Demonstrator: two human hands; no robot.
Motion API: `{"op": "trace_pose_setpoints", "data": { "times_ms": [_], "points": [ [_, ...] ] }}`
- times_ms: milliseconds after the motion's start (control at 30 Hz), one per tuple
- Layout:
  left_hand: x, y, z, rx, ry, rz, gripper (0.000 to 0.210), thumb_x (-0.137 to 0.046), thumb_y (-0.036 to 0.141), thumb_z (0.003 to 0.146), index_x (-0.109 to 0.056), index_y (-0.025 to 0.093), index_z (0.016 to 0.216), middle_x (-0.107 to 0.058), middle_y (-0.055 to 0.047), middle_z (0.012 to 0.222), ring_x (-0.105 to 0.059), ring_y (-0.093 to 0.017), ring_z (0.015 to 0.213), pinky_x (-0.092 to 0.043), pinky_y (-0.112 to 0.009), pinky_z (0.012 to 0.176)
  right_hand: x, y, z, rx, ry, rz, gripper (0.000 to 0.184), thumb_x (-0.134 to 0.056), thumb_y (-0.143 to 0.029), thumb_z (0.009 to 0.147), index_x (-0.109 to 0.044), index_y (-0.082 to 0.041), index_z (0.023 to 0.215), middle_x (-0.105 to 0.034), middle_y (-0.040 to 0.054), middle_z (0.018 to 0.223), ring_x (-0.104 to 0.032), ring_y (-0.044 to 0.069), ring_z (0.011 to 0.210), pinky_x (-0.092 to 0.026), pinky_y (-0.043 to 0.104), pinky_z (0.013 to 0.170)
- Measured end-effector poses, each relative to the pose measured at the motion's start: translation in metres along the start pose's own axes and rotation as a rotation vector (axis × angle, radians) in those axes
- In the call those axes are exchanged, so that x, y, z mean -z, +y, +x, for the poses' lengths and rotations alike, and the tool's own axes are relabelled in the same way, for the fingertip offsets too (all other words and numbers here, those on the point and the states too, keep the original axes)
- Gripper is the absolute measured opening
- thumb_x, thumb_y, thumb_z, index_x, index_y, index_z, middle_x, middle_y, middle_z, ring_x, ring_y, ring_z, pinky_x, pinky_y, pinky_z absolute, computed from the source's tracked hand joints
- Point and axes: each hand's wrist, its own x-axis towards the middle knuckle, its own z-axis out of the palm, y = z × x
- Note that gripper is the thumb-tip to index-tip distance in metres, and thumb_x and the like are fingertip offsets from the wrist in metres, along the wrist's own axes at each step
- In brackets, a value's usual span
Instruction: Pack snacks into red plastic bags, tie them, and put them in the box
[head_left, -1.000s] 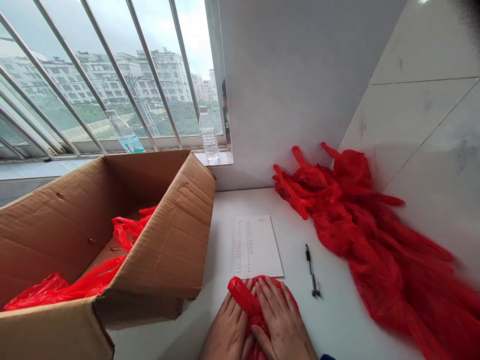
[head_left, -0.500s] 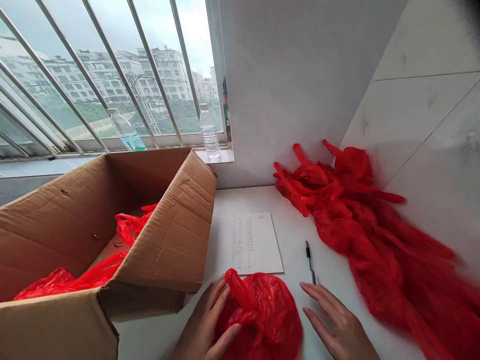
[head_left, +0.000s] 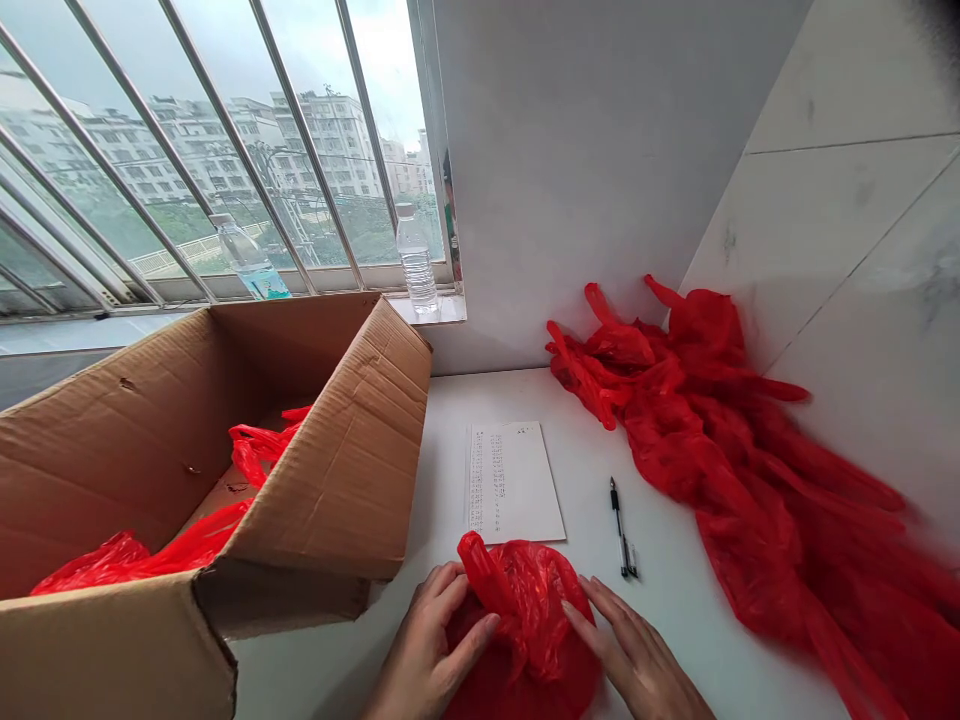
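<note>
A bunched, rounded red plastic bag [head_left: 525, 610] sits on the white table at the bottom middle, its gathered top pointing up. What it contains is hidden. My left hand [head_left: 439, 640] curves around the bag's left side, thumb over the front and fingers behind. On the other side, my right hand [head_left: 630, 640] rests its outstretched fingers against the bag's right edge, thumb and fingers apart. Just behind the bag lies a white sheet or pad [head_left: 517, 485] with handwritten columns. A black-capped pen [head_left: 619, 525] lies to the right of it, above my right hand.
A large open cardboard box [head_left: 330, 480] stands on the left, with red plastic bags [head_left: 142, 560] inside. A long heap of red plastic bags [head_left: 720, 450] lies along the right wall. Two clear bottles, one a ribbed bottle [head_left: 416, 260], stand on the sill by the barred window.
My right hand has moved left, from the table beside the pen onto the bag's right side. My left hand has shifted slightly right with the bag. The pen is now fully uncovered.
</note>
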Motion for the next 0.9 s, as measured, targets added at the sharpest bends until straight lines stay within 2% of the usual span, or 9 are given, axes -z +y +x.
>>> {"op": "trace_pose_setpoints", "data": {
  "times_ms": [200, 267, 333, 433, 600, 667, 733, 800, 900],
  "points": [
    [-0.01, -0.002, -0.001, 0.002, 0.026, -0.041, 0.031, -0.063, 0.048, 0.093, -0.075, 0.021, 0.101, -0.074, -0.009, 0.105, -0.064, -0.027, 0.096, -0.049, -0.038, 0.092, 0.006, -0.014, 0.023, 0.29, 0.209, -0.13, 0.048, -0.055, -0.039, 0.101, -0.047, -0.036, 0.148, -0.065, 0.011, 0.135, -0.065, 0.03, 0.122, -0.062, 0.041, 0.089],
    [-0.013, -0.004, -0.002, 0.031, 0.092, -0.072, 0.032, -0.063, 0.049, 0.092, -0.075, 0.02, 0.088, -0.075, -0.008, 0.091, -0.065, -0.026, 0.089, -0.05, -0.035, 0.086, 0.008, -0.016, 0.029, 0.251, 0.243, -0.022, 0.041, -0.056, -0.034, 0.101, -0.055, -0.04, 0.141, -0.069, 0.0055, 0.13, -0.067, 0.025, 0.119, -0.061, 0.039, 0.092],
    [-0.012, -0.005, -0.003, 0.06, 0.16, -0.117, 0.036, -0.061, 0.049, 0.093, -0.073, 0.019, 0.078, -0.073, -0.007, 0.082, -0.064, -0.024, 0.083, -0.05, -0.031, 0.081, 0.008, -0.014, 0.033, 0.219, 0.229, 0.182, 0.037, -0.049, -0.05, 0.102, -0.06, -0.038, 0.135, -0.072, 0.0042, 0.124, -0.069, 0.023, 0.114, -0.06, 0.039, 0.095],
    [-0.006, -0.004, -0.003, 0.124, 0.19, -0.187, 0.038, -0.06, 0.05, 0.093, -0.07, 0.018, 0.076, -0.071, -0.005, 0.079, -0.063, -0.021, 0.078, -0.049, -0.026, 0.073, 0.006, -0.009, 0.032, 0.199, 0.175, 0.475, 0.054, -0.035, -0.065, 0.101, -0.061, -0.028, 0.131, -0.076, 0.0048, 0.116, -0.073, 0.021, 0.107, -0.055, 0.04, 0.103],
    [0.005, -0.006, 0.0, 0.258, 0.256, -0.265, 0.038, -0.065, 0.056, 0.086, -0.067, 0.018, 0.079, -0.069, -0.002, 0.075, -0.062, -0.019, 0.07, -0.047, -0.023, 0.062, -0.001, -0.002, 0.024, 0.125, 0.263, 0.555, 0.04, -0.037, -0.048, 0.107, -0.057, -0.025, 0.132, -0.077, 0.002, 0.111, -0.074, 0.018, 0.102, -0.032, 0.045, 0.121],
    [0.007, -0.01, 0.001, 0.285, 0.286, -0.249, 0.039, -0.066, 0.057, 0.085, -0.067, 0.019, 0.079, -0.069, -0.002, 0.073, -0.062, -0.019, 0.069, -0.048, -0.023, 0.062, -0.001, 0.0, 0.021, 0.092, 0.259, 0.521, 0.032, -0.039, -0.037, 0.107, -0.059, -0.026, 0.129, -0.077, 0.0018, 0.109, -0.075, 0.018, 0.101, -0.036, 0.046, 0.12],
    [0.009, -0.014, 0.0, 0.284, 0.282, -0.221, 0.04, -0.064, 0.058, 0.085, -0.068, 0.019, 0.08, -0.07, -0.002, 0.075, -0.065, -0.02, 0.071, -0.051, -0.024, 0.064, 0.001, 0.002, 0.021, 0.071, 0.245, 0.488, 0.028, -0.041, -0.029, 0.106, -0.063, -0.029, 0.124, -0.078, 0.0004, 0.107, -0.075, 0.018, 0.101, -0.044, 0.044, 0.115],
    [0.011, -0.019, -0.002, 0.246, 0.269, -0.214, 0.039, -0.062, 0.058, 0.087, -0.071, 0.02, 0.092, -0.074, -0.005, 0.088, -0.069, -0.023, 0.082, -0.056, -0.028, 0.073, 0.005, 0.002, 0.022, 0.068, 0.225, 0.429, 0.029, -0.049, -0.037, 0.103, -0.061, -0.029, 0.127, -0.075, 0.0032, 0.116, -0.071, 0.022, 0.111, -0.048, 0.045, 0.111],
    [0.016, -0.026, -0.012, 0.17, 0.2, -0.132, 0.047, -0.058, 0.056, 0.091, -0.066, 0.025, 0.125, -0.071, -0.01, 0.12, -0.065, -0.029, 0.116, -0.052, -0.041, 0.103, 0.009, 0.003, 0.027, 0.023, 0.135, 0.261, 0.062, -0.053, -0.048, 0.098, -0.04, -0.02, 0.152, -0.055, 0.0135, 0.147, -0.052, 0.031, 0.136, -0.045, 0.052, 0.112]
  ]
}}
